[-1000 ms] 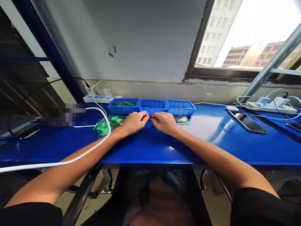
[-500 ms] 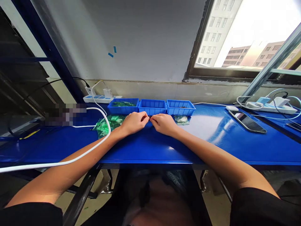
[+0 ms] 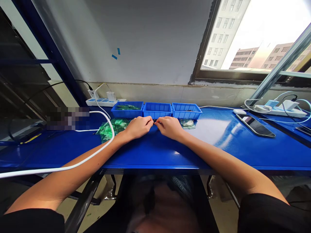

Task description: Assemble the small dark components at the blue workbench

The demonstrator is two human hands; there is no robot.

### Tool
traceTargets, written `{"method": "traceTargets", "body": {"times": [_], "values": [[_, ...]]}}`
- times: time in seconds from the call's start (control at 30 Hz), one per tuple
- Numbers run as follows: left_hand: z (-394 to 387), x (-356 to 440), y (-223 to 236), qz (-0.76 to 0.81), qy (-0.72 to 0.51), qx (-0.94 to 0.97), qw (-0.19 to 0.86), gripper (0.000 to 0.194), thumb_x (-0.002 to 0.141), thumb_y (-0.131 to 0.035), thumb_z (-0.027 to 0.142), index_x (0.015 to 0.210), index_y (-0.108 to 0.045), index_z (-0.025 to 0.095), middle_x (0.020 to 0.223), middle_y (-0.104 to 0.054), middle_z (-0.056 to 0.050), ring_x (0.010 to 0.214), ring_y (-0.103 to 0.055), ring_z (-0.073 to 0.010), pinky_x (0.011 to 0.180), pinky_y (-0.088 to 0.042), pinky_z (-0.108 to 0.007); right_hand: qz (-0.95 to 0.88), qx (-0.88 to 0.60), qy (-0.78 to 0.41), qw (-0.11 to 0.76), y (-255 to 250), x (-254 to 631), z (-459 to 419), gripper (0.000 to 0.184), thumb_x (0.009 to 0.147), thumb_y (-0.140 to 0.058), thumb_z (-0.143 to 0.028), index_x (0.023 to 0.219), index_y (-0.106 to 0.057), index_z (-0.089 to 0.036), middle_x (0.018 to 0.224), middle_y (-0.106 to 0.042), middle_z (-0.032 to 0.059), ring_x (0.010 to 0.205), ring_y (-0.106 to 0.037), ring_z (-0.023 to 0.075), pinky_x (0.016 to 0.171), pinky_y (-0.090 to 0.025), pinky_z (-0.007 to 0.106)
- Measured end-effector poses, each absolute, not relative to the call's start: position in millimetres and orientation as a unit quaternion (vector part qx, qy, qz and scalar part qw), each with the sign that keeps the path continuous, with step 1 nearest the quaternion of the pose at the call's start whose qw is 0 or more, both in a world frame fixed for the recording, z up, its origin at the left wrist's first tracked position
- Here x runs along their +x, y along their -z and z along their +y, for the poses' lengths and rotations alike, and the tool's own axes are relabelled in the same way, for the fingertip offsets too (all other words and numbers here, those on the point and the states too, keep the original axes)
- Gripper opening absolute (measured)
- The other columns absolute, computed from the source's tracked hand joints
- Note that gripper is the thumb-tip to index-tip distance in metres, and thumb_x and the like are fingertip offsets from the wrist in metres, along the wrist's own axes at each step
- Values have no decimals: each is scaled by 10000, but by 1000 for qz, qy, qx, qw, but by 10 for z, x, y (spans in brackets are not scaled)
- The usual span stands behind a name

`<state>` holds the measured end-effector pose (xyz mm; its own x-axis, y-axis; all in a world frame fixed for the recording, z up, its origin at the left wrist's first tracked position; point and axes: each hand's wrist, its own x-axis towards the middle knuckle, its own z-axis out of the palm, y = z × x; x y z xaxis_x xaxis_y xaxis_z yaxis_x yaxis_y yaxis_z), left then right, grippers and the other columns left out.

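Note:
My left hand (image 3: 139, 127) and my right hand (image 3: 169, 127) meet almost fingertip to fingertip above the blue table, just in front of the middle blue bin (image 3: 157, 110). Both have their fingers closed in a pinch. Something small and dark shows between the fingertips, too small to name. Beside my left wrist lie green plastic packets (image 3: 109, 129), partly covered by the forearm. A small clear bag (image 3: 187, 123) rests just beyond my right hand, its contents unclear.
The left blue bin (image 3: 127, 110) holds green items; the right blue bin (image 3: 186, 111) has a few small dark pieces. A white cable (image 3: 113, 134) arcs over my left forearm. A phone (image 3: 255, 124) and a power strip (image 3: 284, 110) are at the right; another power strip (image 3: 104, 102) stands back left.
Both hands stay in nearly the same place, with only a slight shift at the fingers. A little more of something dark shows under my right fingers.

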<state>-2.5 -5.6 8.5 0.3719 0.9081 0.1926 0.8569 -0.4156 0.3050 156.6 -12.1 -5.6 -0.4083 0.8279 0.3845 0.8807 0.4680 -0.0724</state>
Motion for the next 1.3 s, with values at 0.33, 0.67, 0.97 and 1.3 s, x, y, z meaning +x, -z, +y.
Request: {"method": "traceTargets", "body": {"times": [0.33,0.67,0.97,1.3], "values": [[-39,-35,-70,489,-196,842,120,387,846,-260,347,654,-562,198,649,-646,-20,619,-571,-165,573,-369,-247,-862,-459,55,210,42,1573,-123,218,896,-440,-252,919,-644,-176,906,-701,50,856,-622,150,708,-372,229],[-29,-32,-37,474,-206,851,96,327,846,-306,367,645,-501,199,599,-600,-18,552,-519,-150,524,-321,-242,-861,-476,44,177,30,1582,-136,235,909,-401,-256,985,-610,-181,945,-688,50,867,-622,158,674,-365,229],[-48,-28,-42,499,-219,833,100,239,822,-360,360,745,-526,207,615,-603,0,537,-516,-151,507,-311,-242,-862,-475,56,167,50,1587,-112,271,920,-346,-246,954,-606,-176,946,-682,56,870,-618,166,676,-366,230],[-49,-33,-57,470,-195,850,137,310,840,-289,356,639,-472,207,635,-602,-19,590,-535,-162,581,-356,-259,-857,-468,66,205,75,1597,-92,246,898,-389,-231,960,-620,-177,953,-691,53,900,-624,163,704,-390,228]]}}
